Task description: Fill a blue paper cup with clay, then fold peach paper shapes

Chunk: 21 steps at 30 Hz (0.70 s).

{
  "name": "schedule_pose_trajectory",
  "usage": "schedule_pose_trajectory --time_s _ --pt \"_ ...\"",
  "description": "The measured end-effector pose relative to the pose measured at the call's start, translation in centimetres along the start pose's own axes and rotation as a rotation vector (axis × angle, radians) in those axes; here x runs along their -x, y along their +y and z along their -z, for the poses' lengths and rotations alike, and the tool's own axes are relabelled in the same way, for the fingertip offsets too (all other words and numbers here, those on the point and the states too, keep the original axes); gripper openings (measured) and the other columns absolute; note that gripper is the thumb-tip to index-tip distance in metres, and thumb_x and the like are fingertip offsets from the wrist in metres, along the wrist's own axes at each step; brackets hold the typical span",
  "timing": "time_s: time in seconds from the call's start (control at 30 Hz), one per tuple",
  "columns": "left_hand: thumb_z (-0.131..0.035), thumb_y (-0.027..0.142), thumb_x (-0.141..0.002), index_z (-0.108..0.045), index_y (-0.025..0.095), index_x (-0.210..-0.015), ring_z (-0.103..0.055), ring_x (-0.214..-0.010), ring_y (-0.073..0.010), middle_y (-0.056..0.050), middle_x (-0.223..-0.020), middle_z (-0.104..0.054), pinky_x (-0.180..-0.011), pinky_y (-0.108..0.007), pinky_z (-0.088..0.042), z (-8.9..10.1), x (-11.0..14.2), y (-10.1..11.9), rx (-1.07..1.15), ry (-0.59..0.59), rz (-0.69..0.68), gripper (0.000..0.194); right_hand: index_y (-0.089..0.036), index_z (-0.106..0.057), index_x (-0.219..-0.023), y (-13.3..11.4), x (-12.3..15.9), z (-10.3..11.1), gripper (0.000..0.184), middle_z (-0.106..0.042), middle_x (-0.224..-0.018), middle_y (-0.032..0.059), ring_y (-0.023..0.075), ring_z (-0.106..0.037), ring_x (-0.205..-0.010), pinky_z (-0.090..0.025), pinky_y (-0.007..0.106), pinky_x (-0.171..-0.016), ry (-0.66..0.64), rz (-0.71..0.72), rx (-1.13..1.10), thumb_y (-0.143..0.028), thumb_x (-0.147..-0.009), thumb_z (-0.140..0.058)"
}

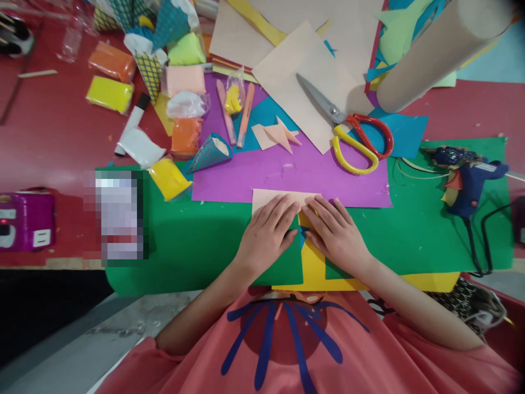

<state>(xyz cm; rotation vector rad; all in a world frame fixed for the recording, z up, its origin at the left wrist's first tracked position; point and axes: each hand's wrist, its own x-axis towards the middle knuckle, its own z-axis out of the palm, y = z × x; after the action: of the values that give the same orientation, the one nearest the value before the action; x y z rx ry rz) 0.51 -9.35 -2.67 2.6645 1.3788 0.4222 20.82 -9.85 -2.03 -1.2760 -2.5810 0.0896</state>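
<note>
Beyond R fingers [328, 210]: yel/red scissors [337, 115]

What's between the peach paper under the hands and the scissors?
Purple paper lies between the peach paper and the scissors, in the head view.

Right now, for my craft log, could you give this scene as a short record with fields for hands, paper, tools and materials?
left hand: palm down, fingers on the pale paper
right hand: palm down, fingers on the same paper
paper position: overlapping the near edge of the purple sheet
scissors: beyond the right hand, one handle yellow, one red
glue gun: far right, on the green sheet
</note>
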Motion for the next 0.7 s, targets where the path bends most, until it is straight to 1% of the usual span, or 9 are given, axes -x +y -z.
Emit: schedule_pose_trajectory --time_s 0.13,0.47,0.7 --pt "-0.043 0.036 -0.098 -0.048 0.012 -0.137 -0.051 -0.13 -0.0257 -0.015 -0.138 -0.057 -0.105 -0.037 -0.042 -0.12 0.06 0.01 0.004 -0.007 0.02 0.046 -0.007 -0.057 -0.131 0.04 -0.06 0.09 0.042 -0.061 -0.135 0.0161 0.0271 -0.053 -0.131 -0.043 0.044 -0.109 0.011 0.011 0.005 -0.028 -0.094 -0.051" --pt "-0.043 0.037 -0.097 -0.048 0.011 -0.137 -0.05 -0.131 -0.0268 -0.017 -0.137 -0.057 -0.106 -0.038 -0.042 -0.33 0.19 -0.06 0.035 0.001 0.027 0.047 -0.006 -0.056 -0.131 0.0 -0.26 0.07 0.043 -0.061 -0.135 0.0165 0.0279 -0.053 -0.13 -0.043 0.044 -0.109 0.001 0.019 0.01 -0.028 -0.094 -0.051" --pt "-0.042 0.038 -0.098 -0.041 0.014 -0.143 -0.048 -0.134 -0.0265 -0.016 -0.14 -0.054 -0.11 -0.039 -0.04 -0.5 0.35 -0.08 0.08 -0.012 0.048 0.051 -0.006 -0.054 -0.134 -0.04 -0.13 0.0 0.045 -0.059 -0.137 0.0177 0.0271 -0.05 -0.134 -0.041 0.045 -0.111 -0.019 0.007 -0.022 -0.027 -0.094 -0.05"
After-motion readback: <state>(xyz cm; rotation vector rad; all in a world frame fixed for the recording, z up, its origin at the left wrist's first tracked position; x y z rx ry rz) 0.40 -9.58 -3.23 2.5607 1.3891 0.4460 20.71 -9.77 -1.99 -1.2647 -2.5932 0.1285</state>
